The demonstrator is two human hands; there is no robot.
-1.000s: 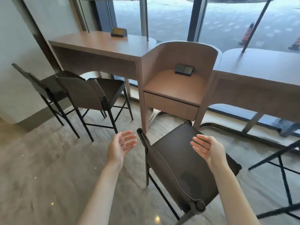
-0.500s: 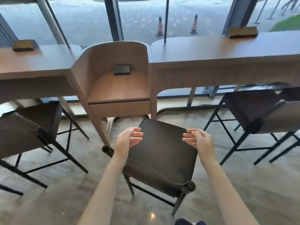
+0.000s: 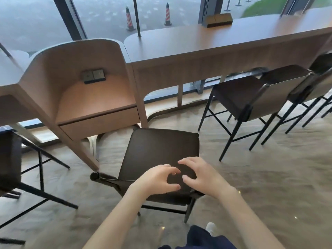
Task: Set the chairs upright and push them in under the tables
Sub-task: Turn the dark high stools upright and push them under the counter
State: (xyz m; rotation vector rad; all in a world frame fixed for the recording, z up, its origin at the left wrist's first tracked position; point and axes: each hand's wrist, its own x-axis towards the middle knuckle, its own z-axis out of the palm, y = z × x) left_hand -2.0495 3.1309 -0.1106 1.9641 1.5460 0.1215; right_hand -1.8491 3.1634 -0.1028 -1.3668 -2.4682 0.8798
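Observation:
A dark upright chair stands just before me, its seat facing the gap between the wooden cubby and the long table. My left hand and my right hand hover close together over the chair's backrest top, at its right half. Fingers of both are spread and half bent, holding nothing. Whether the palms touch the backrest I cannot tell. The chair's front edge lies near the table's leg, outside the table.
Two dark chairs stand at the right, partly under the long table. Another chair stands at the left edge beside a second table. Two sockets sit inside the cubby. Window glass runs behind. My leg shows below.
My view swung right along the tables. Both hands came together and dropped from either side of the seat to the chair's backrest, which now faces me squarely.

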